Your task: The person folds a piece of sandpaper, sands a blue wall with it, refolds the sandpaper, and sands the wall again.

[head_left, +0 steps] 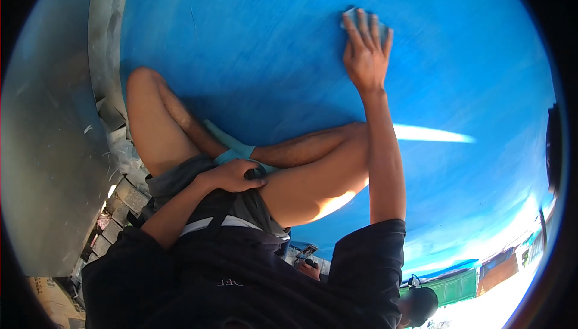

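My right hand (366,58) is stretched out against a large, smooth blue surface (271,34), its fingers slightly spread. Under those fingers lies a small pale grey-blue pad (349,18), pressed flat to the surface; whether it is a cloth or sandpaper I cannot make out. Down in my lap, my left hand (232,175) curls around a black strap-like thing (255,173), part of which the fingers hide. Beside that hand are my crossed legs and a light teal sock (241,148).
A grey, dull panel (48,124) rises on the left, with grey paving blocks (129,196) along its foot. Another person in a dark cap (424,306) is at the lower right, before a green panel (454,288). A bright sun streak (433,133) crosses the blue surface.
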`<state>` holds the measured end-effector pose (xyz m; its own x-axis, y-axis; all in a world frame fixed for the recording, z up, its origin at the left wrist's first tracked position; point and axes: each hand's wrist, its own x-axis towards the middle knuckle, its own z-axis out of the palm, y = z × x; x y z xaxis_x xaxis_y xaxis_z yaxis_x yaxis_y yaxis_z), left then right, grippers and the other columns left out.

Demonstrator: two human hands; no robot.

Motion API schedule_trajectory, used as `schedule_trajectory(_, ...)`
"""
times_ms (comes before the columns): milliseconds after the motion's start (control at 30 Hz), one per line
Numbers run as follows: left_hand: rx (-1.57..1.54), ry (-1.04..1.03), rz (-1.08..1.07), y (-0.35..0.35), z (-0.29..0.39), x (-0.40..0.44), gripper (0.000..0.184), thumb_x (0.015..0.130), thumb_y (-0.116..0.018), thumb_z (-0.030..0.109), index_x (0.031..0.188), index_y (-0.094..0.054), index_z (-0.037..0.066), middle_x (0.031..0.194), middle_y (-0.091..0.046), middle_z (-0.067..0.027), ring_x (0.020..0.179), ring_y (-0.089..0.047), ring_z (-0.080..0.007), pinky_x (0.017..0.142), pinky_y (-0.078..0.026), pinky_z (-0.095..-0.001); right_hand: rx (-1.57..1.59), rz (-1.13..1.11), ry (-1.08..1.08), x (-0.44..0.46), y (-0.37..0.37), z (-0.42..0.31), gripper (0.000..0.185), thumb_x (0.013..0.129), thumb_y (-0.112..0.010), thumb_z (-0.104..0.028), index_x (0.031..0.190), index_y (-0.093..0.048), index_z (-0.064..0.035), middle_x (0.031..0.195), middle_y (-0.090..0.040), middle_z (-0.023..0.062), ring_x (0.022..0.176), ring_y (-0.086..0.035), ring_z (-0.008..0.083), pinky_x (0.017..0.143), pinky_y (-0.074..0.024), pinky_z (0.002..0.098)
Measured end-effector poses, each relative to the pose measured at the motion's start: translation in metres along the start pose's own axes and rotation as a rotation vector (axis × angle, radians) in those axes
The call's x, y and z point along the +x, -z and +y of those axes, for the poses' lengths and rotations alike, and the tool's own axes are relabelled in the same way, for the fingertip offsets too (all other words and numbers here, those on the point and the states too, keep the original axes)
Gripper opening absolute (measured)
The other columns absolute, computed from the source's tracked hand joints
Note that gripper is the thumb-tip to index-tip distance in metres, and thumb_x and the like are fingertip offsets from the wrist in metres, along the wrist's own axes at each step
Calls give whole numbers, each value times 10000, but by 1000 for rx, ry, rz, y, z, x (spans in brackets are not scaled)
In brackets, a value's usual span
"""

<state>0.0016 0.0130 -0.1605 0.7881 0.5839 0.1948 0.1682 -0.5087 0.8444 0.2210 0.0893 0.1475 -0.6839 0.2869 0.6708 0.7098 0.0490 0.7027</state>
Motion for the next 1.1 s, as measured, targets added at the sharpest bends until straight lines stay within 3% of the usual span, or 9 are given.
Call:
schedule_trajectory(100,-27,66,-78,8,10,-2,653,904,-694,502,1209,-637,-73,1116,-692,-267,1038,-687,-334,886,-531,-387,-126,185,-303,10,1,13,525,910,-557,-112,1421,-573,-228,1490,-536,64,1410,-452,329,1168,-205,651)
schedule_trajectory(233,-1,-1,27,-3,-2,0,639,913,-686,497,1203,-639,-70,1100,-697,-258,1025,-689,-330,879,-531,-382,-39,51,-84,-3,2,5,521,913,-557,-125,1422,-572,-233,1495,-530,72,1416,-443,330,1175,-167,663)
schedule_trajectory(367,3,22,-20,2,-1,2,650,914,-684,500,1223,-629,-69,1118,-694,-257,1041,-685,-331,888,-531,-380,-136,143,-258,6,3,10,514,909,-571,-122,1414,-579,-221,1484,-538,93,1405,-455,345,1168,-202,658)
schedule_trajectory(467,-19,15,-17,-3,-6,2,655,911,-686,503,1224,-627,-69,1118,-693,-257,1046,-682,-332,891,-531,-381,-54,212,-253,3,-1,17,507,909,-576,-114,1409,-581,-194,1474,-542,124,1401,-458,354,1162,-218,659)
schedule_trajectory(667,18,-16,1,1,-1,2,632,911,-688,495,1198,-639,-66,1098,-697,-251,1033,-683,-329,881,-534,-384,13,108,-109,3,3,10,474,922,-552,-79,1388,-594,-150,1451,-556,153,1374,-476,395,1157,-300,567)
schedule_trajectory(767,9,5,-10,2,0,0,629,909,-690,494,1188,-643,-68,1098,-696,-251,1039,-682,-327,886,-532,-388,-44,257,-279,6,0,18,470,915,-565,-85,1378,-608,-157,1452,-554,158,1372,-485,376,1149,-307,566)
schedule_trajectory(800,-2,-13,8,0,0,0,628,908,-690,496,1183,-646,-67,1096,-697,-250,1039,-682,-325,888,-530,-389,-45,253,-279,5,3,15,470,915,-565,-85,1378,-608,-157,1452,-554,158,1372,-485,376,1149,-307,566)
schedule_trajectory(900,-34,26,-11,0,2,-1,627,908,-690,494,1180,-645,-69,1094,-698,-247,1036,-683,-323,889,-528,-386,-9,63,-15,-3,5,2,487,903,-585,-91,1384,-607,-172,1450,-558,150,1364,-498,354,1151,-311,557)
schedule_trajectory(1100,-34,-22,27,-1,-2,0,620,907,-696,489,1185,-647,-64,1112,-695,-251,1047,-682,-324,888,-532,-386,-71,175,-130,7,-1,9,504,896,-590,-83,1390,-599,-178,1436,-572,135,1374,-486,341,1147,-313,562)
